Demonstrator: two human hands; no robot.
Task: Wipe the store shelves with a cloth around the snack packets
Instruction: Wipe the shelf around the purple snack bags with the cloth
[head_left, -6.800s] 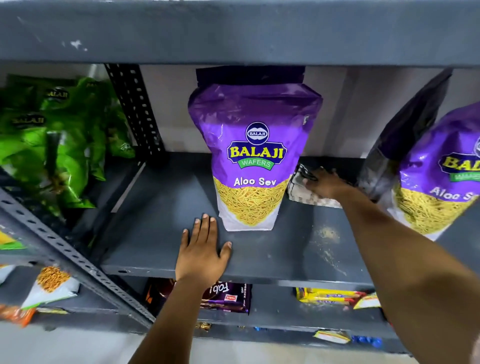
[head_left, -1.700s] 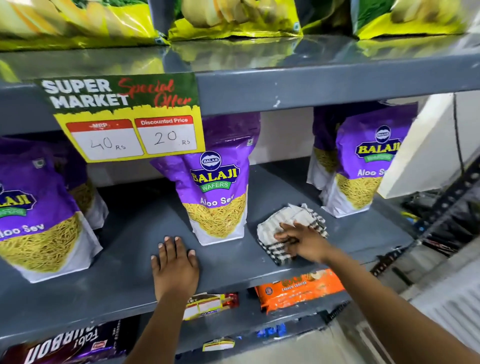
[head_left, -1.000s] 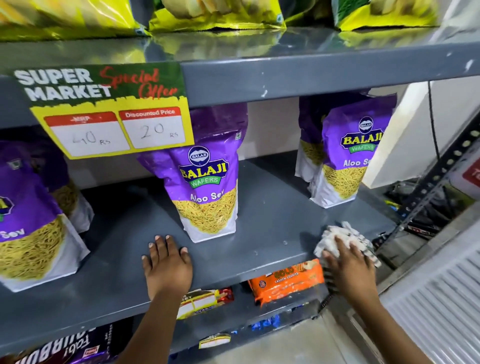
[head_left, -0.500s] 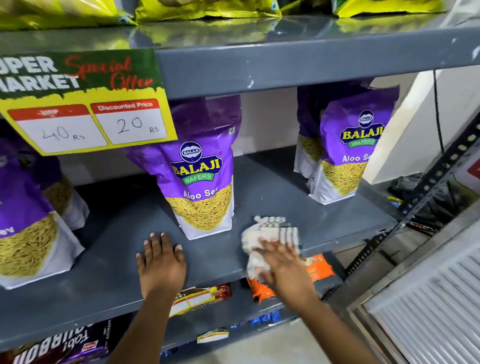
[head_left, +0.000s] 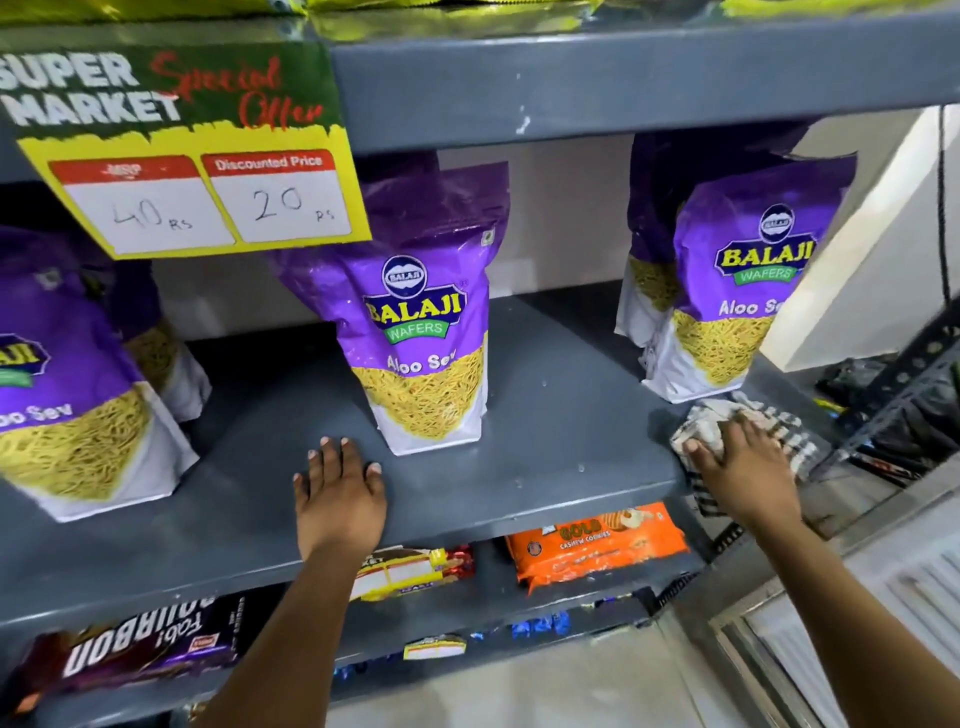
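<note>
Head view: the left hand (head_left: 340, 493) lies flat, fingers spread, on the grey shelf (head_left: 545, 441) before the middle purple packet (head_left: 423, 332). The right hand (head_left: 743, 473) presses palm-down, fingers loosely curled, on the checked cloth (head_left: 779, 431) at the shelf's right front corner, just below the right packet (head_left: 737, 291).

The right hand (head_left: 744, 470) covers the middle of the cloth (head_left: 784, 428). The price card (head_left: 202, 150) hides the centre packet's (head_left: 423, 332) top and is cut off at left. The left packet (head_left: 67, 395) is cropped by the frame edge. Small wrappers (head_left: 535, 626) on the bottom shelf are illegible.
</note>
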